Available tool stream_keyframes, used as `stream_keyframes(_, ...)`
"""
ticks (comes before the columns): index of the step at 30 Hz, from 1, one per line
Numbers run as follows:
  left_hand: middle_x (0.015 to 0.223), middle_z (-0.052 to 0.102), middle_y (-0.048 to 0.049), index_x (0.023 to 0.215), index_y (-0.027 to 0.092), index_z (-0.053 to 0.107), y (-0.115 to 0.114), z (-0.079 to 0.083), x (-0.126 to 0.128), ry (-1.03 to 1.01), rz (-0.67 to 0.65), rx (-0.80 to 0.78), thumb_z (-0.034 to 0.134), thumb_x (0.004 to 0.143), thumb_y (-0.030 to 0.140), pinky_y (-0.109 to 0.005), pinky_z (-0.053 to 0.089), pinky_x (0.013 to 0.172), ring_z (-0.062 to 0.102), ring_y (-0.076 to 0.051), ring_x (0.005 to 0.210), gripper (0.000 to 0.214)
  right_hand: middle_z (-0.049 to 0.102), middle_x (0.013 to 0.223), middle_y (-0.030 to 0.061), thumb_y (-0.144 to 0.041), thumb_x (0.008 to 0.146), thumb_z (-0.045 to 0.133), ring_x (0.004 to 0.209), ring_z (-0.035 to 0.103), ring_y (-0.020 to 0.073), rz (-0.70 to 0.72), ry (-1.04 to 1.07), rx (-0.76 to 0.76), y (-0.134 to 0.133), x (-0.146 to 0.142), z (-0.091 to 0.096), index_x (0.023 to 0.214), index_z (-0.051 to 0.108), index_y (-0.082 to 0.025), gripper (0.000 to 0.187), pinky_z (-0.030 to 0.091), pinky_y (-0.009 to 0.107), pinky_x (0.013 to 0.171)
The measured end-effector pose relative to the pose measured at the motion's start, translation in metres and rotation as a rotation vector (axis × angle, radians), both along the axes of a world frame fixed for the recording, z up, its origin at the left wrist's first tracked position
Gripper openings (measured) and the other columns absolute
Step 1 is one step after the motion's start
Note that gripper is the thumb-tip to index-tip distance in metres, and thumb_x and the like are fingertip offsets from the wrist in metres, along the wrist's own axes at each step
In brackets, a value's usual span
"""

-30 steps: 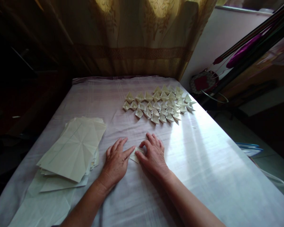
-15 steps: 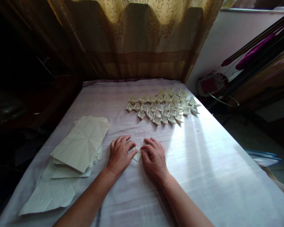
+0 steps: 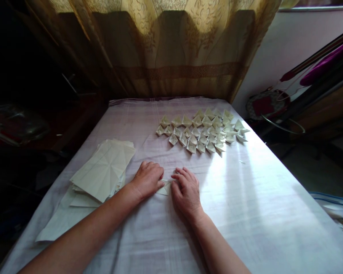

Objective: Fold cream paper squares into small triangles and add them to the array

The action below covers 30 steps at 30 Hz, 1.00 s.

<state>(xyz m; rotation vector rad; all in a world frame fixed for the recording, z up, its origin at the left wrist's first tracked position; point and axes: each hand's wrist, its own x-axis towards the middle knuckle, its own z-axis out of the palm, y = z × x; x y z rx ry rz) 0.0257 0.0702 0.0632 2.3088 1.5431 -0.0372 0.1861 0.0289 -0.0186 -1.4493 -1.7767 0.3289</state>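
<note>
A small folded piece of paper [image 3: 164, 188] lies on the cloth between my hands. My left hand [image 3: 148, 178] has its fingers curled and pinches the paper's left side with thumb and forefinger. On the opposite edge, the thumb and index finger of my right hand [image 3: 186, 190] close on the paper, with the other fingers bent above the cloth. Both hands partly hide it. Beyond them stand several folded paper boats [image 3: 201, 131], set close together in rows. Left of my left hand is a stack of creased paper sheets [image 3: 103, 169].
A pale checked cloth [image 3: 234, 228] covers the table. Larger paper [image 3: 55, 224] lies under the stack, near the left edge. A gold curtain [image 3: 171, 53] hangs behind the table. Right of the table are a round bag [image 3: 267, 104] and a blue-edged clear item [image 3: 331, 203].
My left hand has turned, its fingers curling more tightly, and its forearm has swung left over part of the paper stack. More of the folded paper's lower edge shows. The view has shifted slightly.
</note>
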Motion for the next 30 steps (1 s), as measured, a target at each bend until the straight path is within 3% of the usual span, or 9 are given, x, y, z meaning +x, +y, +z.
stream_keyframes(5, 0.076, 0.069, -0.0001, 0.084, 0.021, 0.067, -0.004, 0.001, -0.009, -0.068, 0.038, -0.069, 0.064, 0.079, 0.023, -0.031, 0.040, 0.075, 0.062, -0.020, 0.076, 0.006, 0.069, 0.120, 0.0097, -0.024, 0.084, 0.056, 0.125, 0.053, 0.0317, 0.012, -0.001, -0.013, 0.000, 0.001, 0.000, 0.104, 0.067, -0.020, 0.022, 0.033, 0.055, 0.107)
stream_keyframes(9, 0.078, 0.067, 0.0013, 0.079, 0.021, 0.065, -0.010, -0.007, -0.017, -0.330, 0.171, -0.110, 0.059, 0.080, 0.024, -0.026, 0.040, 0.067, 0.061, -0.017, 0.075, 0.007, 0.070, 0.117, 0.0107, -0.030, 0.082, 0.063, 0.122, 0.055, 0.0323, 0.039, 0.038, -0.008, -0.001, 0.002, 0.001, 0.117, 0.061, -0.020, 0.037, 0.038, 0.054, 0.103)
stream_keyframes(12, 0.077, 0.064, 0.0020, 0.082, 0.020, 0.060, -0.018, -0.020, -0.018, -0.485, 0.265, -0.108, 0.051, 0.083, 0.024, -0.023, 0.043, 0.067, 0.060, -0.015, 0.074, 0.010, 0.072, 0.112, 0.0090, -0.032, 0.080, 0.067, 0.110, 0.063, 0.0280, 0.088, 0.112, 0.002, -0.002, 0.001, 0.004, 0.114, 0.062, -0.022, 0.036, 0.045, 0.046, 0.096)
stream_keyframes(14, 0.075, 0.063, 0.0029, 0.081, 0.020, 0.058, -0.024, -0.029, -0.017, -0.702, 0.328, -0.115, 0.053, 0.084, 0.025, -0.023, 0.044, 0.069, 0.059, -0.014, 0.074, 0.008, 0.073, 0.103, 0.0060, -0.029, 0.080, 0.067, 0.096, 0.067, 0.0235, 0.111, 0.173, 0.011, -0.003, 0.000, 0.007, 0.108, 0.064, -0.023, 0.028, 0.048, 0.039, 0.087)
stream_keyframes(17, 0.077, 0.063, 0.0028, 0.079, 0.021, 0.058, -0.032, -0.039, -0.014, -0.790, 0.308, -0.032, 0.057, 0.085, 0.027, -0.024, 0.046, 0.072, 0.060, -0.014, 0.076, 0.009, 0.074, 0.085, 0.0000, -0.019, 0.082, 0.063, 0.078, 0.067, 0.0175, 0.168, 0.203, 0.027, -0.005, -0.003, 0.013, 0.094, 0.067, -0.024, 0.014, 0.048, 0.031, 0.075)
stream_keyframes(22, 0.096, 0.069, -0.0017, 0.090, 0.022, 0.060, -0.040, -0.044, -0.010, -0.656, 0.112, 0.386, 0.054, 0.087, 0.011, -0.032, 0.046, 0.087, 0.061, -0.019, 0.093, 0.013, 0.071, 0.083, 0.0016, -0.010, 0.084, 0.054, 0.077, 0.061, 0.0174, 0.148, 0.003, 0.260, -0.003, 0.000, 0.023, 0.088, 0.066, -0.023, 0.018, 0.042, 0.030, 0.072)
stream_keyframes(25, 0.098, 0.068, -0.0049, 0.103, 0.021, 0.060, -0.045, -0.045, -0.011, -0.471, 0.019, 0.645, 0.057, 0.088, 0.012, -0.035, 0.046, 0.086, 0.059, -0.021, 0.093, 0.018, 0.069, 0.083, 0.0019, -0.012, 0.086, 0.058, 0.076, 0.056, 0.0183, 0.115, -0.176, 0.330, -0.002, 0.001, 0.027, 0.088, 0.066, -0.023, 0.014, 0.037, 0.031, 0.073)
stream_keyframes(30, 0.085, 0.066, -0.0024, 0.087, 0.022, 0.062, -0.056, -0.049, -0.020, -0.232, -0.064, 0.736, 0.058, 0.090, 0.016, -0.034, 0.043, 0.076, 0.056, -0.020, 0.081, 0.008, 0.065, 0.078, 0.0016, -0.019, 0.089, 0.064, 0.074, 0.051, 0.0181, 0.151, -0.355, 0.268, -0.008, -0.006, 0.025, 0.079, 0.063, -0.022, 0.010, 0.032, 0.031, 0.071)
